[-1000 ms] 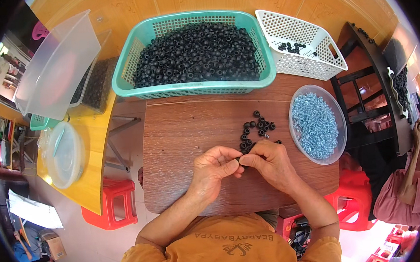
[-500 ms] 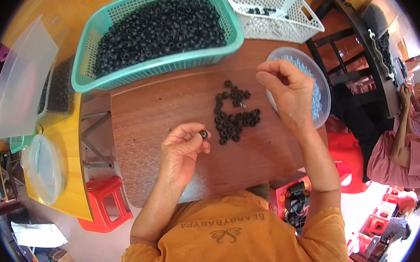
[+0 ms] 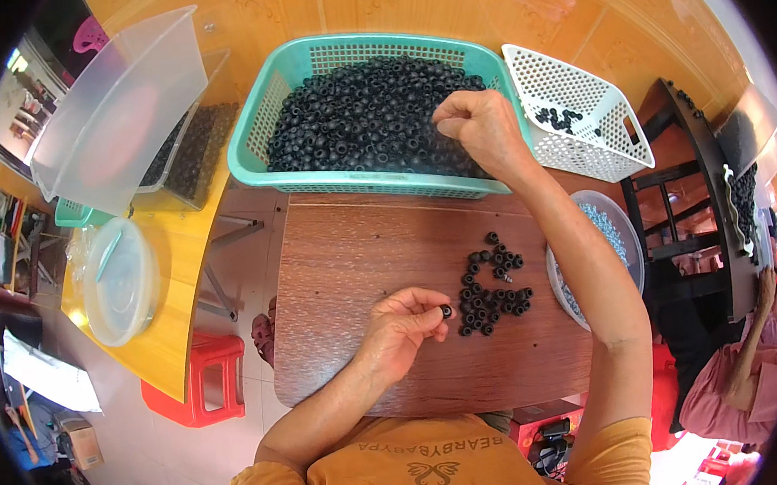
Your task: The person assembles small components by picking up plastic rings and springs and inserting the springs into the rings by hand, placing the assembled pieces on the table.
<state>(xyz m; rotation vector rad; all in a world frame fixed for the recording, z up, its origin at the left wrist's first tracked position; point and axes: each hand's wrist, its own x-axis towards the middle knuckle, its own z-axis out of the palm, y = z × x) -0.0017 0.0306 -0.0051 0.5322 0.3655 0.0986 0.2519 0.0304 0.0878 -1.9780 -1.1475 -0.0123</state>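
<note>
Pinched between the thumb and fingers of my left hand point(image 3: 401, 324) is a small black ring-shaped piece point(image 3: 446, 311), its hole showing. That hand hovers over the brown table point(image 3: 346, 272), just left of a loose cluster of similar black pieces point(image 3: 478, 304). A tiny metallic bit point(image 3: 505, 277) lies within the cluster. My right hand point(image 3: 486, 132) is above the right side of a green basket point(image 3: 248, 162) heaped with such pieces. Its fingers are curled closed, and whatever they hold is hidden.
At the back right stands a white perforated basket point(image 3: 617, 159) with a few black pieces. A round clear bowl point(image 3: 633, 234) of light-blue pieces is partly behind my right forearm. On the yellow table point(image 3: 171, 285) left are clear tubs. A co-worker's arm point(image 3: 756, 343) shows far right.
My right hand has moved from beside the bowl of blue pieces up and left over the green basket. My left hand still holds its black piece. The whole view has shifted.
</note>
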